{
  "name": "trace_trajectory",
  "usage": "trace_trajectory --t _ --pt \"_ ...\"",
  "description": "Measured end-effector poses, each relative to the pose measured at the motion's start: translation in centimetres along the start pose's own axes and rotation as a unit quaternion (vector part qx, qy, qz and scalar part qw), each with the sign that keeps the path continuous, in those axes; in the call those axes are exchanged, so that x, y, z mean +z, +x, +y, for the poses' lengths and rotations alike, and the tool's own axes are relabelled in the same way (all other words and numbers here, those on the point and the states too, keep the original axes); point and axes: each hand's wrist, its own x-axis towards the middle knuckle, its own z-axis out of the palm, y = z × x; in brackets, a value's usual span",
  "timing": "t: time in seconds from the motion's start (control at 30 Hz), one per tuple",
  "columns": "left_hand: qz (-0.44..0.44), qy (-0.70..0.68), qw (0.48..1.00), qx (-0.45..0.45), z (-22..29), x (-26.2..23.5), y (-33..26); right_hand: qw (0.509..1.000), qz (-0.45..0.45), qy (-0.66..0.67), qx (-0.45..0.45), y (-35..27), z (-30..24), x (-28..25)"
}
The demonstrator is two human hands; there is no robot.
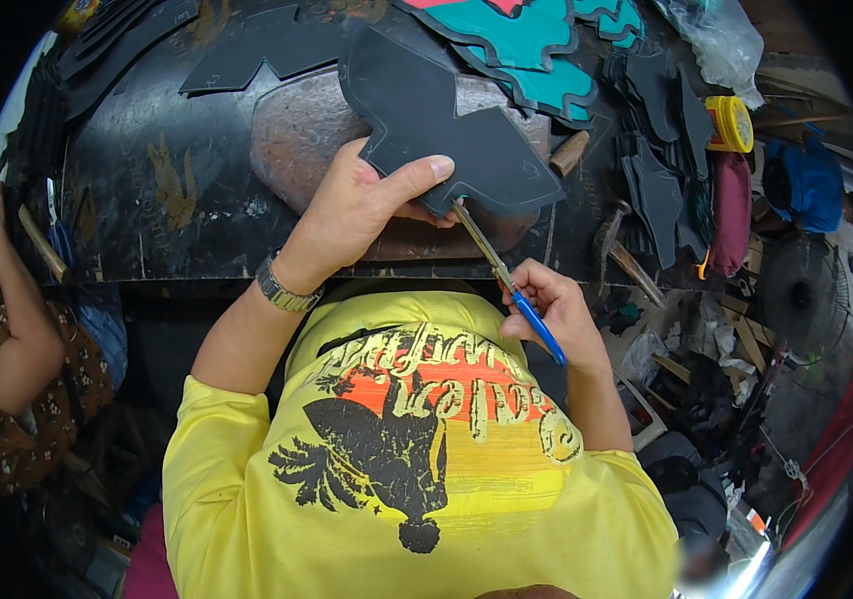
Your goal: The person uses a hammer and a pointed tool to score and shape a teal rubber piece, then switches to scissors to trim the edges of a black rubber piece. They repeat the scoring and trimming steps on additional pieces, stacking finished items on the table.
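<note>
A dark shaped sheet piece [446,130], with a notched outline, is pinched in my left hand [371,205], thumb on top near its lower edge. My right hand [558,317] grips blue-handled scissors [536,321]. Their metal blades meet the sheet's lower edge, just right of my left thumb, where a small bit of green shows. Beneath the sheet lies a brown, worn slab [291,135] on the dark table [147,190]. How far the blades are apart is too small to tell.
Teal pieces with dark borders [536,85] lie at the back. Stacked dark pieces [656,190], a hammer [626,255] and a yellow tub [729,125] are on the right. Another dark piece [257,60] rests at back left. A co-worker's arm [17,334] reaches in at far left.
</note>
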Motion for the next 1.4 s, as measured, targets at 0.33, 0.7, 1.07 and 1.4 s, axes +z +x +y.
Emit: trace_trajectory --t 0.33,0.7,1.07,1.4 --pt "0.002 0.002 1.000 -0.003 0.0 0.1 0.0 1.000 -0.021 -0.001 0.017 0.1 0.0 -0.5" --pt "0.004 0.010 1.000 -0.003 0.1 0.2 0.0 0.999 -0.036 0.017 0.017 0.1 0.4 -0.7" --pt "0.052 -0.048 0.997 0.012 0.4 -0.5 -0.2 1.000 0.012 0.015 -0.006 -1.2 -1.8 -1.5" --pt "0.027 -0.008 1.000 0.000 0.4 0.1 -1.5 0.919 0.266 -0.237 -0.167 4.5 -9.4 -7.3"
